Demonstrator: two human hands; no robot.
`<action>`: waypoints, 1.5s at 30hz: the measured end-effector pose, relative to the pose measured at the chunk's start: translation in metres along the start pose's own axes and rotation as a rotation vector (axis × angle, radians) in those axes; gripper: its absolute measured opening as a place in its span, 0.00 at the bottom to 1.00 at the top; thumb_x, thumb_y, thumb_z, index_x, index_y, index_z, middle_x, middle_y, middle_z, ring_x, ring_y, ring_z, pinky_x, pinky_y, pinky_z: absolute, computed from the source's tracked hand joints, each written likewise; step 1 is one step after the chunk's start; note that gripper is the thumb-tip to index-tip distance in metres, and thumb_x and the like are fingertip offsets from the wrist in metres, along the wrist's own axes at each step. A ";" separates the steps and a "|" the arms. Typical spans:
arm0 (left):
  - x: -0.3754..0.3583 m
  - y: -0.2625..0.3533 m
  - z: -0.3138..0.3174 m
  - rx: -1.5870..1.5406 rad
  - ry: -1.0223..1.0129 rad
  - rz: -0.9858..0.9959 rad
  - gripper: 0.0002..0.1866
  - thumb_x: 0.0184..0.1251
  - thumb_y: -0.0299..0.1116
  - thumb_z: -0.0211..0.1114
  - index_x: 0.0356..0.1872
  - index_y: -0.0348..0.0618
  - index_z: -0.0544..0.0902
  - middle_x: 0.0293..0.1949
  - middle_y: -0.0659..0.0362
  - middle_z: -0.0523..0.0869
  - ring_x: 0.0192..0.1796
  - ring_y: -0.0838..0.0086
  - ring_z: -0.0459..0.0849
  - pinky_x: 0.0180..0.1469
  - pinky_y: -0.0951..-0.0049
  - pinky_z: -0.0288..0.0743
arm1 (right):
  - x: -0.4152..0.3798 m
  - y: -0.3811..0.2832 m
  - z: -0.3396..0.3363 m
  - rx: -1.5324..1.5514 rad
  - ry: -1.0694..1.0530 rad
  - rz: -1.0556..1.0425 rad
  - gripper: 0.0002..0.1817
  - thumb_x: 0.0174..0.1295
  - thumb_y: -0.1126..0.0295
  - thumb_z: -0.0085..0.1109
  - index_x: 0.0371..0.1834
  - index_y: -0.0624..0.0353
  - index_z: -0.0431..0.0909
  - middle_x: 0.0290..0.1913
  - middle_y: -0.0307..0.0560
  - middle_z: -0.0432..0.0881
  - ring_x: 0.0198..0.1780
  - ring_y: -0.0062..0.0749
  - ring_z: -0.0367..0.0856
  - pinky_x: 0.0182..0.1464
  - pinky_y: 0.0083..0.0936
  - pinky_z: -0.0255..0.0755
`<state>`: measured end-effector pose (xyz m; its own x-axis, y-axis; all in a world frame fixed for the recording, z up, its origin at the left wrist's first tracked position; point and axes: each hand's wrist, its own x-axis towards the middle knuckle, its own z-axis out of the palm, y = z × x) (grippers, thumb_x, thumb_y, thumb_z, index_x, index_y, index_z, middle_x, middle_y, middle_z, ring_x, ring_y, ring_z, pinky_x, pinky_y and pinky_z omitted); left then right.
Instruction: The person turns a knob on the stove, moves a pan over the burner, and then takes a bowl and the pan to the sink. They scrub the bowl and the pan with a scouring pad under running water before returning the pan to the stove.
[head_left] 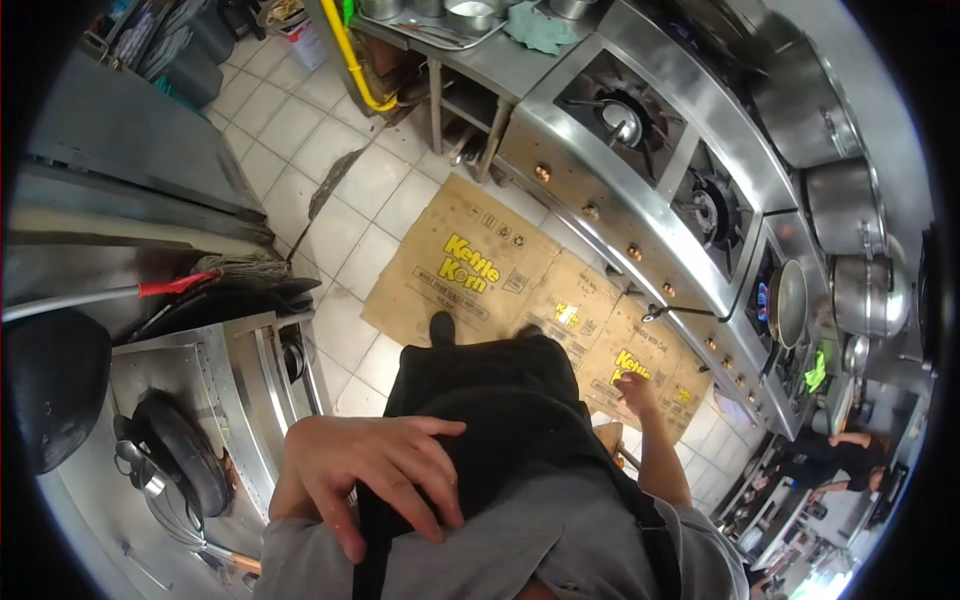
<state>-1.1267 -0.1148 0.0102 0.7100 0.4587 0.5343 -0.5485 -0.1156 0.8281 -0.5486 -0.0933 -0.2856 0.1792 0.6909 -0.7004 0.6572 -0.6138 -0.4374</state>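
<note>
Fisheye view: the edges are falling into black, and the far right end of the kitchen is shrinking too small to read. The person's own face is not appearing; only torso, both arms and two shoe tips are showing. The right hand [636,392] is hanging low beside the hip, seen partly from behind, so whether its fingers are apart or curled I cannot tell; it is holding nothing that I can make out. A brown object just below it is mostly hidden by the body.

The left hand [378,472] is lying flat against the black apron [480,420] at the waist, fingers spread apart and gripping nothing. The apron is dark, smooth, covering the front of the body down toward the shoes, over a grey shirt.

Counts: two burners are clearly showing in the steel range [640,180], with a third flame burning blue under one frying pan [787,303]. Flattened cardboard sheets [470,265] are covering the tiled floor in front of the range; three printed logos are visible. Three large pots [865,285] are stacking along the right edge. One ladle [150,480] is resting by a dark wok [185,450] at lower left. One other person [850,460] is working far right.
</note>
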 end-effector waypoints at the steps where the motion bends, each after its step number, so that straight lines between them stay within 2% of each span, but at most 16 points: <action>1: -0.012 0.008 0.003 0.038 0.023 -0.013 0.27 0.61 0.49 0.76 0.56 0.44 0.87 0.58 0.52 0.85 0.58 0.59 0.82 0.80 0.44 0.32 | -0.003 -0.014 0.002 -0.066 -0.024 -0.016 0.25 0.61 0.61 0.71 0.56 0.66 0.81 0.39 0.52 0.85 0.25 0.30 0.84 0.31 0.28 0.78; 9: -0.062 0.067 0.007 0.476 0.218 -0.353 0.17 0.64 0.42 0.74 0.49 0.47 0.89 0.49 0.59 0.86 0.50 0.65 0.85 0.80 0.46 0.38 | -0.017 -0.072 0.010 -0.153 -0.016 -0.071 0.21 0.63 0.66 0.71 0.56 0.66 0.80 0.35 0.47 0.84 0.26 0.29 0.84 0.30 0.28 0.77; 11: -0.066 0.061 0.007 0.465 0.313 -0.152 0.14 0.69 0.44 0.70 0.44 0.45 0.89 0.44 0.59 0.88 0.43 0.66 0.85 0.73 0.47 0.59 | -0.016 -0.076 0.014 -0.192 -0.019 -0.070 0.24 0.63 0.62 0.70 0.58 0.66 0.80 0.36 0.49 0.86 0.27 0.30 0.85 0.32 0.29 0.78; 15: -0.046 0.036 0.005 0.611 0.616 0.266 0.19 0.78 0.47 0.59 0.38 0.41 0.88 0.35 0.56 0.87 0.35 0.66 0.83 0.50 0.56 0.72 | -0.019 -0.081 0.020 -0.279 -0.062 -0.053 0.23 0.63 0.62 0.70 0.57 0.64 0.81 0.34 0.48 0.86 0.27 0.29 0.85 0.33 0.29 0.78; 21: -0.020 0.030 0.032 0.591 1.011 0.363 0.17 0.75 0.45 0.61 0.30 0.44 0.83 0.32 0.57 0.86 0.32 0.66 0.82 0.40 0.61 0.71 | -0.029 -0.090 0.031 -0.202 -0.127 -0.059 0.19 0.65 0.65 0.68 0.55 0.65 0.82 0.33 0.43 0.83 0.28 0.22 0.79 0.29 0.23 0.73; 24: -0.002 0.024 0.044 0.564 1.093 0.263 0.07 0.64 0.28 0.66 0.28 0.49 0.76 0.30 0.64 0.83 0.27 0.74 0.79 0.40 0.63 0.71 | -0.022 -0.081 0.027 -0.162 -0.145 -0.065 0.19 0.66 0.66 0.67 0.55 0.67 0.81 0.40 0.47 0.86 0.36 0.24 0.83 0.34 0.24 0.79; 26: 0.025 -0.005 0.036 0.533 1.130 0.834 0.18 0.76 0.45 0.60 0.23 0.53 0.78 0.18 0.63 0.73 0.13 0.74 0.64 0.19 0.63 0.53 | -0.022 -0.082 0.026 -0.340 -0.147 -0.202 0.19 0.67 0.66 0.66 0.56 0.67 0.80 0.44 0.50 0.86 0.38 0.28 0.84 0.36 0.25 0.82; 27: 0.030 -0.006 0.040 0.551 1.139 0.844 0.18 0.76 0.45 0.60 0.23 0.53 0.78 0.18 0.63 0.73 0.13 0.74 0.64 0.19 0.63 0.53 | -0.024 -0.082 0.021 -0.330 -0.150 -0.179 0.20 0.67 0.66 0.66 0.56 0.67 0.80 0.44 0.51 0.87 0.39 0.28 0.85 0.36 0.26 0.82; 32: 0.042 -0.003 0.034 0.349 1.076 0.964 0.19 0.77 0.42 0.59 0.23 0.49 0.79 0.16 0.62 0.73 0.13 0.75 0.64 0.16 0.73 0.46 | 0.021 -0.052 0.009 -0.175 -0.257 -0.138 0.20 0.67 0.66 0.65 0.57 0.68 0.80 0.46 0.50 0.87 0.42 0.30 0.86 0.35 0.28 0.83; 36: 0.063 -0.020 0.039 0.262 1.092 1.210 0.17 0.76 0.42 0.61 0.25 0.49 0.80 0.18 0.61 0.75 0.13 0.74 0.66 0.15 0.72 0.47 | -0.067 -0.163 0.027 -0.465 -0.091 -0.154 0.21 0.66 0.65 0.66 0.58 0.66 0.80 0.45 0.51 0.88 0.40 0.28 0.86 0.35 0.27 0.80; 38: 0.049 -0.015 0.048 0.162 1.074 0.977 0.18 0.76 0.45 0.63 0.25 0.49 0.79 0.21 0.59 0.77 0.14 0.71 0.69 0.15 0.72 0.48 | -0.050 -0.141 0.024 -0.422 -0.074 -0.151 0.19 0.67 0.67 0.66 0.57 0.66 0.80 0.46 0.50 0.88 0.42 0.28 0.85 0.36 0.27 0.80; 39: 0.029 0.001 0.056 -0.031 0.899 0.772 0.20 0.74 0.47 0.65 0.25 0.46 0.78 0.24 0.58 0.79 0.16 0.69 0.72 0.15 0.71 0.51 | -0.027 -0.113 0.024 -0.281 -0.157 -0.181 0.18 0.68 0.67 0.65 0.56 0.66 0.80 0.45 0.49 0.87 0.41 0.28 0.85 0.35 0.27 0.80; 41: 0.033 -0.010 0.058 -0.098 0.786 0.770 0.20 0.74 0.47 0.66 0.26 0.45 0.78 0.25 0.59 0.79 0.17 0.69 0.74 0.16 0.65 0.55 | -0.004 -0.085 0.016 -0.203 -0.257 -0.200 0.15 0.69 0.69 0.63 0.53 0.66 0.80 0.43 0.46 0.87 0.40 0.26 0.84 0.34 0.25 0.78; 42: 0.037 -0.011 0.039 -0.210 0.587 0.804 0.20 0.73 0.47 0.66 0.26 0.45 0.77 0.26 0.61 0.80 0.18 0.69 0.75 0.18 0.59 0.59 | 0.008 -0.078 0.016 -0.204 -0.267 -0.224 0.15 0.69 0.69 0.63 0.53 0.66 0.80 0.43 0.46 0.87 0.40 0.26 0.84 0.34 0.25 0.78; 43: 0.025 -0.021 0.002 -0.135 0.115 0.737 0.15 0.76 0.41 0.64 0.31 0.41 0.80 0.32 0.60 0.83 0.27 0.69 0.81 0.30 0.58 0.71 | 0.016 -0.066 0.019 -0.160 -0.268 -0.230 0.15 0.68 0.69 0.64 0.53 0.65 0.80 0.43 0.45 0.87 0.40 0.26 0.84 0.34 0.25 0.77; 45: 0.011 -0.008 -0.010 0.025 0.168 0.593 0.15 0.73 0.41 0.66 0.28 0.45 0.77 0.29 0.62 0.82 0.24 0.68 0.78 0.28 0.60 0.69 | 0.000 -0.091 0.017 -0.211 -0.252 -0.146 0.17 0.67 0.66 0.67 0.55 0.62 0.81 0.42 0.44 0.87 0.40 0.25 0.84 0.34 0.25 0.77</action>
<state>-1.1191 -0.1004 0.0077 0.2070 0.4418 0.8729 -0.8165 -0.4135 0.4029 -0.6206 -0.0437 -0.2555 -0.0969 0.6336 -0.7675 0.8037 -0.4051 -0.4359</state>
